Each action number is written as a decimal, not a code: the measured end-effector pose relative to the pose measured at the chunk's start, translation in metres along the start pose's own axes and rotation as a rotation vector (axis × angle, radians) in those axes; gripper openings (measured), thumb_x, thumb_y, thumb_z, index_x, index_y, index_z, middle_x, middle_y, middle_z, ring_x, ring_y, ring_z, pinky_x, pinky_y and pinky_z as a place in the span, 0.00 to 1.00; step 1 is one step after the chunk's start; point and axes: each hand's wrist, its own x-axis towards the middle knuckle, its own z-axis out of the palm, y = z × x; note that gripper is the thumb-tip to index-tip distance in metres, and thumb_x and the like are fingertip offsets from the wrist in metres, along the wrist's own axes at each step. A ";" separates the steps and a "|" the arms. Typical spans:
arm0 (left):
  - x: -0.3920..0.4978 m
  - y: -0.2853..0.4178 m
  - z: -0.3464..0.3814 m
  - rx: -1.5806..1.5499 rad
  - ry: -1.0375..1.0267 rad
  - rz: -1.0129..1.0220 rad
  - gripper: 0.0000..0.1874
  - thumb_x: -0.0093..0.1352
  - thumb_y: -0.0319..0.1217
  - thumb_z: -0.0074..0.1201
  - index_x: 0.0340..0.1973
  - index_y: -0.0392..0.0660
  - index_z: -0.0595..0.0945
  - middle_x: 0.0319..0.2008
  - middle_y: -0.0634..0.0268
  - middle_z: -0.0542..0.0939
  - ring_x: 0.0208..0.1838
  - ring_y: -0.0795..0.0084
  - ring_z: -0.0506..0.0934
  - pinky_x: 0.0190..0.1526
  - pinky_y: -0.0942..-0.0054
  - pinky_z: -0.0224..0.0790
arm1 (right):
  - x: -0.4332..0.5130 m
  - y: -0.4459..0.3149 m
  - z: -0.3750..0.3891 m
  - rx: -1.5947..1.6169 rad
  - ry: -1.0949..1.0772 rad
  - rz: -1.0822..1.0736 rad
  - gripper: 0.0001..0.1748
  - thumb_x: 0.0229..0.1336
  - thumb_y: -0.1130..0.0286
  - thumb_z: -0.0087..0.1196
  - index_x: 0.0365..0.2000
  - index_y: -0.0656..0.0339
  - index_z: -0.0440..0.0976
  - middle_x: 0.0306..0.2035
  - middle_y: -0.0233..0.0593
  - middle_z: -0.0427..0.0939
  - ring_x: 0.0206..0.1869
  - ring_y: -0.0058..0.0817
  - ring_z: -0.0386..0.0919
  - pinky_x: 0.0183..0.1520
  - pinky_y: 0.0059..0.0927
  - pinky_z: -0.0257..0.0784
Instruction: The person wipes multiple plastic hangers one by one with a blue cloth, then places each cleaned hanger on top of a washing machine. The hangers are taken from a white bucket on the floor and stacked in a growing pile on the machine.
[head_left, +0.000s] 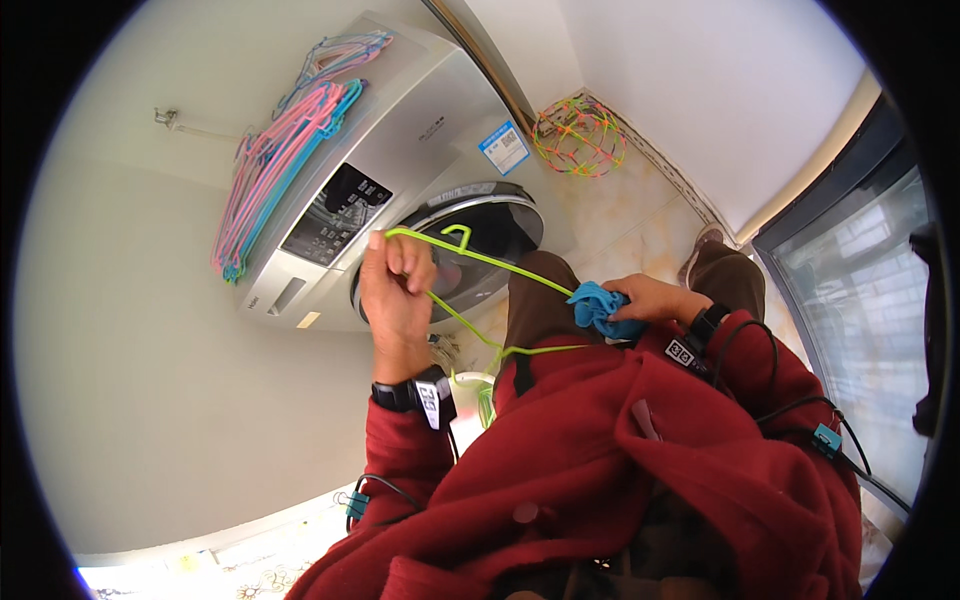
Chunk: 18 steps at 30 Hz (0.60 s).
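My left hand (396, 300) grips one end of a lime-green clothes hanger (510, 266), in front of the washing machine's round door. Its small hook-like notch stands up near that end, and the lower bar bends down towards my coat. Around the hanger's other part, my right hand (651, 297) holds a bunched blue cloth (600, 306). The cloth covers that stretch of the hanger, so I cannot tell whether the bar ends inside it. Both hands are above my lap.
A silver Haier front-loading washing machine (420, 112) stands ahead, with several pink and blue hangers (285, 172) piled on top. A colourful lattice ball (579, 137) lies on the tiled floor in the corner. By my knees is a white bucket (472, 377) with green hangers. A glass door (847, 255) is at right.
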 end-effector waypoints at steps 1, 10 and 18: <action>0.004 -0.003 -0.007 0.015 0.015 0.053 0.22 0.78 0.43 0.40 0.22 0.50 0.62 0.21 0.72 0.60 0.21 0.81 0.57 0.22 0.80 0.46 | 0.001 -0.006 0.000 -0.019 -0.029 0.021 0.28 0.52 0.61 0.61 0.53 0.60 0.73 0.43 0.48 0.81 0.46 0.37 0.78 0.53 0.35 0.70; 0.030 -0.034 0.000 0.114 0.052 0.062 0.21 0.77 0.46 0.42 0.25 0.47 0.67 0.20 0.69 0.65 0.22 0.77 0.60 0.25 0.76 0.50 | 0.021 -0.031 0.006 0.219 -0.016 -0.082 0.21 0.58 0.62 0.60 0.51 0.57 0.76 0.43 0.35 0.82 0.48 0.24 0.77 0.55 0.28 0.69; 0.039 -0.016 -0.012 0.361 -0.075 0.369 0.19 0.77 0.44 0.39 0.34 0.43 0.75 0.38 0.57 0.77 0.43 0.64 0.74 0.44 0.66 0.67 | -0.017 0.020 -0.015 -0.097 0.477 -0.080 0.13 0.50 0.74 0.53 0.40 0.55 0.77 0.35 0.37 0.79 0.38 0.34 0.78 0.40 0.33 0.71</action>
